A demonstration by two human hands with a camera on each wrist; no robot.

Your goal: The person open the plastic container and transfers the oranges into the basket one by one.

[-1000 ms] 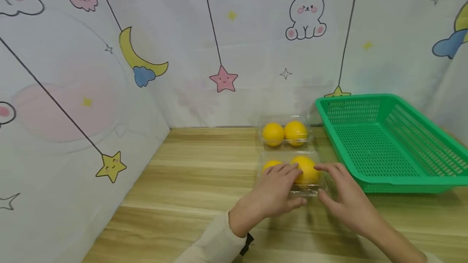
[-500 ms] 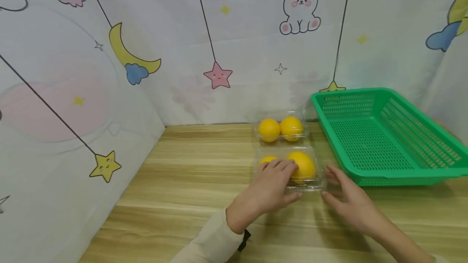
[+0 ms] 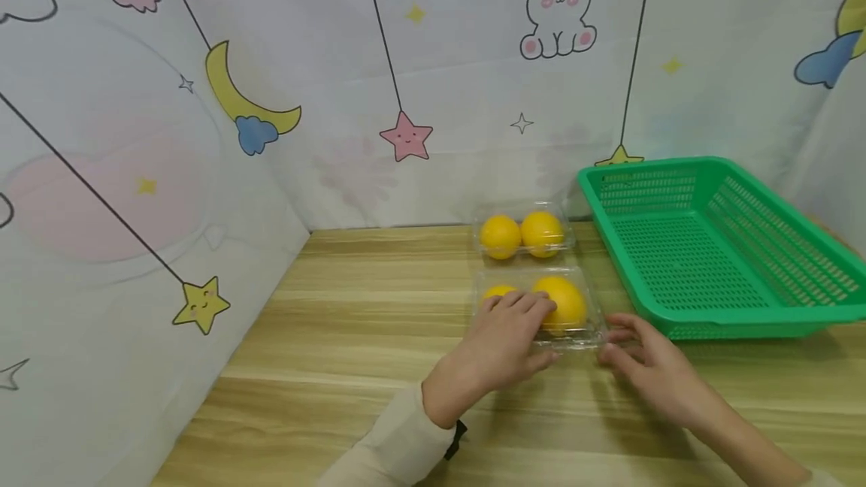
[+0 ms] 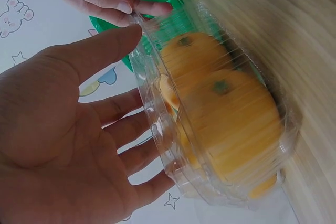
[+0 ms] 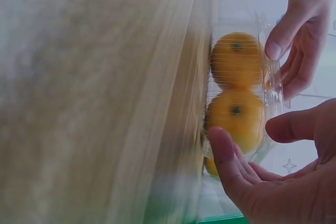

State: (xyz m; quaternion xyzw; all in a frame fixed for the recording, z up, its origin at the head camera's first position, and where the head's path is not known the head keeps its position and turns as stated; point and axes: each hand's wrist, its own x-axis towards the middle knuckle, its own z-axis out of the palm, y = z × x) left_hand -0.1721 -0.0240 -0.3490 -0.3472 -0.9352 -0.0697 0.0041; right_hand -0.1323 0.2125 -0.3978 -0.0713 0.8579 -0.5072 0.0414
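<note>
A flat tabletop with yellowish-brown wood grain ran back to a white printed fabric backdrop, and a white printed fabric side panel bordered it on the left. Down the cloth, thin drawn black lines carried a yellow crescent moon above a small blue cloud, a smiling pink five-pointed star and a smiling yellow five-pointed star. A white winking cartoon rabbit (its cheeks and soles pink) sat higher up. Faint creases crossed the fabric, and soft light left blurred shadows on the wood.
</note>
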